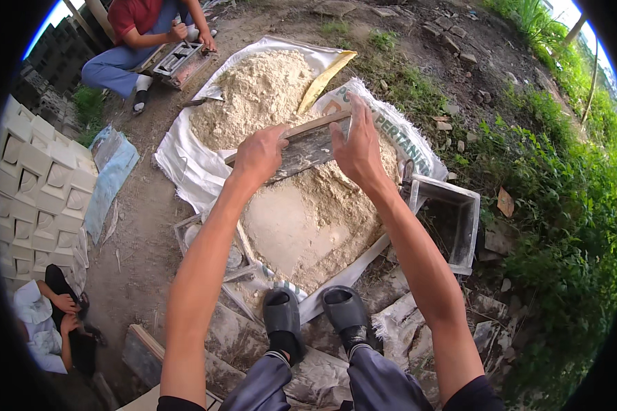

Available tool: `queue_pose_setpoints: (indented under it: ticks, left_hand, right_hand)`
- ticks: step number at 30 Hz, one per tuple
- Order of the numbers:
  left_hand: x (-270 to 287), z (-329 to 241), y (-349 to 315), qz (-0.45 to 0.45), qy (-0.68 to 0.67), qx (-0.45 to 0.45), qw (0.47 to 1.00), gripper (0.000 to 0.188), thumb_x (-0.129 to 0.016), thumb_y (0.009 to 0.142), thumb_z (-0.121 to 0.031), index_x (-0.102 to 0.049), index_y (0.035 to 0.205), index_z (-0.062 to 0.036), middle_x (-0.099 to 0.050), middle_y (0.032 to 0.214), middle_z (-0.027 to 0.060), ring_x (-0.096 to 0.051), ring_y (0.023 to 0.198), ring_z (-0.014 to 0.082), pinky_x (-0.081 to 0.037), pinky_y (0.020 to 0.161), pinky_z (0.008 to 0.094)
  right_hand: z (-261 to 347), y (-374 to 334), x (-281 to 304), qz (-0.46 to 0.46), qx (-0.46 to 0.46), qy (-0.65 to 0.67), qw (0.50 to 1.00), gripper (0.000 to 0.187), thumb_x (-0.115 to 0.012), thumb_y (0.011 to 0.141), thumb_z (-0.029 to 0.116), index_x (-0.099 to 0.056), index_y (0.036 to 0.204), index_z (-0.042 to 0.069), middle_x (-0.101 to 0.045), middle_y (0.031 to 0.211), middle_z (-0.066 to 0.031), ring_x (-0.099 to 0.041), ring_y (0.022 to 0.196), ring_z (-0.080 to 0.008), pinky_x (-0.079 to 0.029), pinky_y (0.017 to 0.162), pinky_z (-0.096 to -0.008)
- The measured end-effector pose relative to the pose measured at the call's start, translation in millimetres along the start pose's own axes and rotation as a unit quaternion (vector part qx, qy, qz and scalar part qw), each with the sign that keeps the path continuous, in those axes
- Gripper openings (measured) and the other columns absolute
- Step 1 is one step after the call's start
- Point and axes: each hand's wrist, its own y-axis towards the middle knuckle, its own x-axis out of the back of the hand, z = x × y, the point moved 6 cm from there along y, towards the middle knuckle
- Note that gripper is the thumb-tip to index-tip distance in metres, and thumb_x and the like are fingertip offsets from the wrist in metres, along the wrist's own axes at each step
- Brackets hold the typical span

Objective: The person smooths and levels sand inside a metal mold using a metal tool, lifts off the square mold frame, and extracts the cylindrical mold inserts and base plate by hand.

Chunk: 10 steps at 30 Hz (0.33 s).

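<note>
Both my hands hold a flat grey, dusty board (305, 156) with a light wooden edge, tilted over a heap of pale sandy powder (281, 222). My left hand (260, 156) is closed around its left end. At the right end, my right hand (358, 145) grips it between thumb and fingers. The powder lies on a spread white sack (418, 147), smooth in front and loose around the sides. To the right of the heap stands an open rectangular metal box (467, 229). A dusty frame (185, 229) sits at its left, partly hidden by my left forearm.
Beyond lies a second powder pile (260, 89) with a trowel (212, 94) in it. A person (140, 41) works at a mould (182, 65) at upper left; another person (44, 322) sits at lower left. Pale blocks (44, 171) are stacked left. Plants (555, 219) grow right.
</note>
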Motion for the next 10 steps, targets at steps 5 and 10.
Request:
queue_pose_setpoints:
  ticks: [5, 10]
  left_hand:
    - [-2.9, 25.9, -10.7, 0.007, 0.049, 0.031, 0.998, 0.04, -0.069, 0.079, -0.024, -0.058, 0.112, -0.0039, -0.063, 0.098, 0.0209, -0.06, 0.092, 0.0376, -0.046, 0.079, 0.0436]
    - [3.3, 11.7, -24.4, 0.001, 0.05, 0.132, 0.99, 0.041, -0.07, 0.079, -0.026, -0.059, 0.112, -0.0053, -0.065, 0.095, 0.0191, -0.061, 0.092, 0.0353, -0.047, 0.08, 0.0426]
  right_hand:
    - [-25.6, 4.4, -18.4, 0.032, 0.128, -0.258, 0.957, 0.065, -0.067, 0.078, 0.008, -0.038, 0.136, 0.013, -0.042, 0.128, -0.0135, -0.043, 0.117, -0.0298, -0.036, 0.095, -0.043]
    - [-52.1, -23.6, -23.2, -0.146, 0.058, -0.104, 0.982, 0.074, -0.064, 0.083, 0.017, -0.023, 0.144, 0.018, -0.025, 0.146, -0.0113, -0.032, 0.131, -0.0357, -0.026, 0.108, -0.0424]
